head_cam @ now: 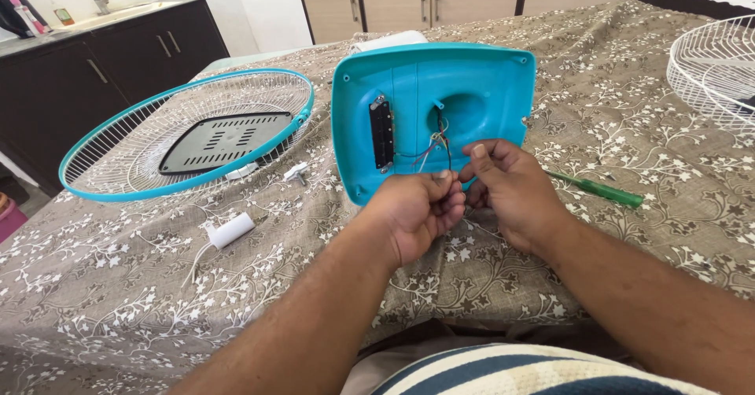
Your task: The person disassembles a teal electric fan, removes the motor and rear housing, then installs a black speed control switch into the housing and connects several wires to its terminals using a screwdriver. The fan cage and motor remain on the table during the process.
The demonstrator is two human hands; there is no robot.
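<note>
A turquoise plastic fan base (480, 80) lies upside down on the patterned cloth, its hollow underside facing me. A black switch block (382, 133) is fixed inside it, and thin wires (437, 145) run out of a hole in its middle. My left hand (421, 214) and my right hand (507, 190) meet at the base's near edge, and both pinch the ends of those wires between thumb and fingers. The wire tips are hidden by my fingers.
A round fan grille (102, 163) with a turquoise rim holds a black plate at left. A white cylinder with leads (230, 230) and a small white part (296, 173) lie beside it. A green screwdriver (602, 190) lies at right, a white grille (712, 68) at far right. Dark cabinets (118, 57) stand behind.
</note>
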